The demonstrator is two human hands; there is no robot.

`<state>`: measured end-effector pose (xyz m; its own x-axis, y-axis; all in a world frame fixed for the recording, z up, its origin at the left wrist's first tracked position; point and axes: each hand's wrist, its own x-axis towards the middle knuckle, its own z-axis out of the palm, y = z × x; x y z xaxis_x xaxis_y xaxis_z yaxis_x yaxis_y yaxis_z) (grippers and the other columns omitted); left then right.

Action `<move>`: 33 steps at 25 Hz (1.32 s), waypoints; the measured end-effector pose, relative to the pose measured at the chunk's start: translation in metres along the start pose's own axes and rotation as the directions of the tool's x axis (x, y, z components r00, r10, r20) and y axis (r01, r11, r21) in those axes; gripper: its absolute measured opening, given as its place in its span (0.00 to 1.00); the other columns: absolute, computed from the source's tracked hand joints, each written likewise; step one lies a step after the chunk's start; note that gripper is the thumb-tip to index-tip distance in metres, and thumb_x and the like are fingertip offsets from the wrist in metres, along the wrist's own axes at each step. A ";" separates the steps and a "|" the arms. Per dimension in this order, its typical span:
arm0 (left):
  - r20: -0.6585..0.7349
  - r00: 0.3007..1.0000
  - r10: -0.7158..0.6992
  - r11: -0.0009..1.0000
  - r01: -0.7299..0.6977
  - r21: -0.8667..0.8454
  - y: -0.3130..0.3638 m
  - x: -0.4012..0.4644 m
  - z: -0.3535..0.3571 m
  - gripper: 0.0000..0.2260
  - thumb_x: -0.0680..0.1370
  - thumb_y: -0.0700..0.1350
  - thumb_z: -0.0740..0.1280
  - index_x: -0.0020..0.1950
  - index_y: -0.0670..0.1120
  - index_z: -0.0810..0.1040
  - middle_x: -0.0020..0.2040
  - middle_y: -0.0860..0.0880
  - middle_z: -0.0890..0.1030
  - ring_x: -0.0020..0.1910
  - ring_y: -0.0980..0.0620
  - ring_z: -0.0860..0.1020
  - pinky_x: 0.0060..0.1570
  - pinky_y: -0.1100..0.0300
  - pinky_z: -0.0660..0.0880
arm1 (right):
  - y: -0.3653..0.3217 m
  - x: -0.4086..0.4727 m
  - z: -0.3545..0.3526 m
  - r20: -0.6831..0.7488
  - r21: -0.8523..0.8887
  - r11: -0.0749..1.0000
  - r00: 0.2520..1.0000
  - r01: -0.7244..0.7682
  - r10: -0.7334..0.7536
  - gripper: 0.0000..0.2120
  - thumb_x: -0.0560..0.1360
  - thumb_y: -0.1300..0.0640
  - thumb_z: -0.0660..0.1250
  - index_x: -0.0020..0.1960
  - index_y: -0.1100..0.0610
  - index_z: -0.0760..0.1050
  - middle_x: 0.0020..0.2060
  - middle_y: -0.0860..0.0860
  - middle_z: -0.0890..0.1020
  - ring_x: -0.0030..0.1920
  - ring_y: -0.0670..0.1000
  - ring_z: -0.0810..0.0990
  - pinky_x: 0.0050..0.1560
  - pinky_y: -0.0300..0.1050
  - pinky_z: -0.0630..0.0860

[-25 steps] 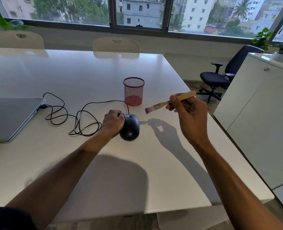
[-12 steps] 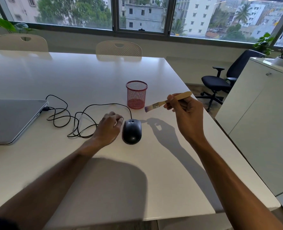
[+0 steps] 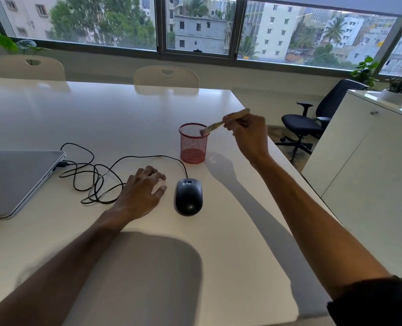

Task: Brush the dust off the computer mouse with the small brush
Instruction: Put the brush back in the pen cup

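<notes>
Two hands over the white table [image 3: 54,118], and only one has something in it. The right hand [image 3: 247,135] is up in the air at about one o'clock from the computer mouse [image 3: 188,196], fingers pinched tight on the wooden handle of the small brush [image 3: 221,124]. Its bristles point toward nine o'clock and hang over the rim of the red mesh cup [image 3: 193,144]. The mouse lies flat on the table, well apart from the brush, its black cable [image 3: 96,175] looping off toward the laptop [image 3: 14,180] at nine o'clock. The left hand [image 3: 141,194] rests palm down just beside the mouse at nine o'clock, fingers loosely spread, holding nothing, a sliver of table between them.
</notes>
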<state>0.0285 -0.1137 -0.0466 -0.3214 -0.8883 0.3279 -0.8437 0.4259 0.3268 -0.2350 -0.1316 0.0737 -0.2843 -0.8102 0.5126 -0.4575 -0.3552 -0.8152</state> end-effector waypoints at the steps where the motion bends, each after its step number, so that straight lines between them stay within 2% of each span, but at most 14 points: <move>1: 0.000 1.000 0.002 1.000 -0.002 0.005 0.000 0.000 0.000 0.14 0.78 0.49 0.65 0.61 0.45 0.77 0.62 0.45 0.76 0.62 0.45 0.73 0.59 0.47 0.70 | 0.001 0.009 0.005 -0.007 -0.009 1.000 1.000 -0.015 0.015 0.07 0.75 0.61 0.69 0.49 0.61 0.85 0.41 0.54 0.86 0.41 0.50 0.83 0.46 0.45 0.80; 3: -0.003 1.000 0.002 1.000 -0.002 0.010 0.000 0.000 0.000 0.15 0.78 0.50 0.65 0.62 0.45 0.77 0.63 0.45 0.76 0.63 0.45 0.73 0.59 0.47 0.70 | 0.002 0.026 0.016 -0.011 -0.019 0.998 0.998 -0.055 0.055 0.07 0.75 0.59 0.70 0.48 0.61 0.85 0.40 0.54 0.86 0.40 0.49 0.83 0.45 0.43 0.79; 5: 0.000 1.000 -0.002 1.000 0.002 0.008 0.000 -0.001 0.000 0.15 0.78 0.50 0.65 0.62 0.46 0.77 0.63 0.45 0.76 0.63 0.45 0.73 0.59 0.47 0.69 | 0.007 0.038 0.027 0.010 -0.022 0.991 0.991 -0.133 0.134 0.07 0.74 0.57 0.71 0.44 0.60 0.85 0.38 0.54 0.87 0.40 0.50 0.83 0.47 0.46 0.79; 8: 0.003 1.000 -0.012 1.000 0.012 0.006 0.000 -0.001 0.000 0.15 0.78 0.50 0.65 0.62 0.46 0.77 0.64 0.46 0.75 0.64 0.45 0.72 0.60 0.48 0.69 | 0.017 0.049 0.044 0.061 -0.060 0.961 0.960 -0.268 0.272 0.08 0.73 0.55 0.72 0.41 0.59 0.85 0.40 0.55 0.87 0.43 0.52 0.84 0.50 0.47 0.79; 10: 0.005 1.000 -0.022 1.000 0.022 0.000 0.001 -0.001 -0.001 0.15 0.78 0.51 0.65 0.62 0.46 0.77 0.64 0.46 0.75 0.64 0.45 0.72 0.60 0.48 0.69 | 0.023 0.051 0.056 0.083 -0.090 0.945 0.943 -0.316 0.323 0.08 0.72 0.53 0.73 0.42 0.58 0.85 0.42 0.56 0.87 0.46 0.54 0.83 0.51 0.48 0.78; 16: 0.013 0.999 -0.039 0.999 0.040 -0.020 0.003 -0.001 -0.002 0.15 0.78 0.51 0.65 0.61 0.46 0.77 0.64 0.46 0.75 0.64 0.46 0.72 0.60 0.50 0.68 | 0.027 0.046 0.077 0.139 -0.133 0.929 0.922 -0.345 0.362 0.09 0.70 0.52 0.74 0.46 0.57 0.86 0.38 0.53 0.82 0.45 0.53 0.76 0.45 0.46 0.72; 20: 0.018 0.999 -0.037 0.999 0.038 -0.024 0.003 -0.001 -0.002 0.15 0.78 0.52 0.65 0.62 0.47 0.77 0.64 0.46 0.75 0.64 0.47 0.72 0.60 0.50 0.68 | 0.032 0.042 0.083 0.174 -0.193 0.925 0.916 -0.328 0.361 0.11 0.68 0.49 0.77 0.37 0.57 0.84 0.37 0.52 0.84 0.44 0.52 0.79 0.46 0.45 0.74; 21: 0.013 0.999 -0.034 0.999 0.034 -0.026 0.003 -0.001 -0.001 0.15 0.78 0.52 0.65 0.62 0.47 0.77 0.64 0.46 0.75 0.64 0.47 0.72 0.60 0.50 0.68 | 0.033 0.042 0.083 0.164 -0.194 0.934 0.929 -0.300 0.333 0.12 0.67 0.48 0.78 0.39 0.57 0.83 0.41 0.52 0.85 0.47 0.53 0.81 0.49 0.45 0.76; 23: 0.010 0.999 -0.034 0.999 0.035 -0.025 0.002 -0.001 -0.001 0.15 0.77 0.52 0.65 0.61 0.46 0.77 0.64 0.46 0.75 0.64 0.46 0.72 0.60 0.49 0.69 | 0.032 0.041 0.081 0.113 -0.220 0.944 0.954 -0.247 0.276 0.21 0.66 0.44 0.77 0.52 0.57 0.83 0.52 0.55 0.85 0.56 0.54 0.81 0.58 0.48 0.76; 25: 0.015 0.999 -0.031 0.999 0.032 -0.017 0.002 -0.001 -0.001 0.15 0.77 0.52 0.65 0.61 0.46 0.77 0.64 0.46 0.75 0.64 0.46 0.72 0.60 0.48 0.69 | 0.031 0.039 0.075 0.070 -0.257 0.941 0.967 -0.222 0.247 0.27 0.69 0.43 0.75 0.62 0.57 0.79 0.59 0.57 0.81 0.61 0.56 0.78 0.60 0.48 0.73; 28: 0.013 0.999 -0.039 0.999 0.039 -0.011 0.003 -0.001 -0.002 0.15 0.77 0.52 0.65 0.61 0.46 0.77 0.63 0.46 0.75 0.63 0.46 0.72 0.59 0.48 0.69 | 0.035 0.035 0.062 0.066 -0.293 0.940 0.977 -0.175 0.202 0.24 0.72 0.45 0.72 0.64 0.57 0.77 0.61 0.57 0.79 0.61 0.56 0.77 0.56 0.44 0.69; 33: 0.015 0.999 -0.029 1.000 0.028 0.008 0.005 -0.002 -0.002 0.15 0.78 0.51 0.65 0.61 0.45 0.77 0.63 0.45 0.76 0.63 0.45 0.73 0.59 0.47 0.70 | 0.041 0.019 0.044 0.107 -0.343 0.934 0.984 -0.096 0.140 0.23 0.73 0.46 0.72 0.63 0.58 0.77 0.62 0.57 0.77 0.52 0.55 0.82 0.51 0.41 0.67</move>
<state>0.0259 -0.1099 -0.0443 -0.3035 -0.9026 0.3055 -0.8560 0.3990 0.3287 -0.2223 -0.1818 0.0386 -0.2542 -0.8971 0.3613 -0.6891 -0.0941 -0.7185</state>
